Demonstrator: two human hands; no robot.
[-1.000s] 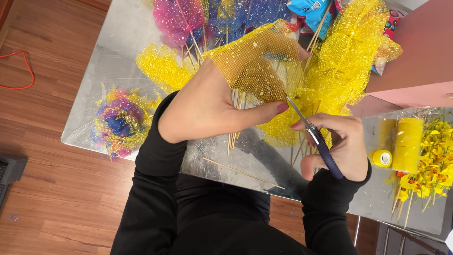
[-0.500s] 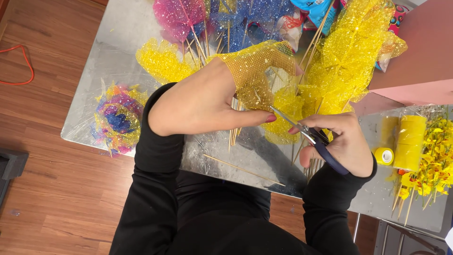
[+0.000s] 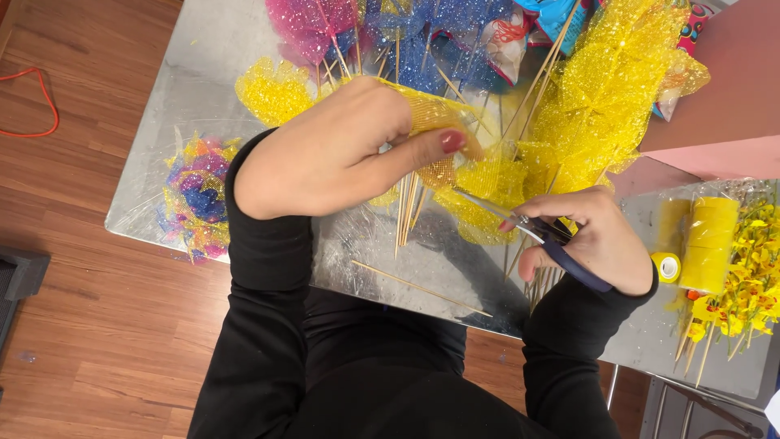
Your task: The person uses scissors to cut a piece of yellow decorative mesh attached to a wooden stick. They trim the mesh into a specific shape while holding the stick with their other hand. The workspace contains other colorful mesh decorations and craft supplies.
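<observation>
Trimming looks underway: left hand (image 3: 329, 158) pinches a yellow mesh piece (image 3: 439, 134) above the metal table (image 3: 203, 73); at right, right hand (image 3: 589, 240) grips blue-handled scissors (image 3: 532, 232), blades slightly parted beneath it. Closing the blades cleanly needs the mesh held taut.

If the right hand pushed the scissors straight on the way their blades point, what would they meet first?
Most likely the yellow mesh piece pinched in the left hand. The right hand aims the scissors up-left at its lower edge, though depth is unclear.
</observation>
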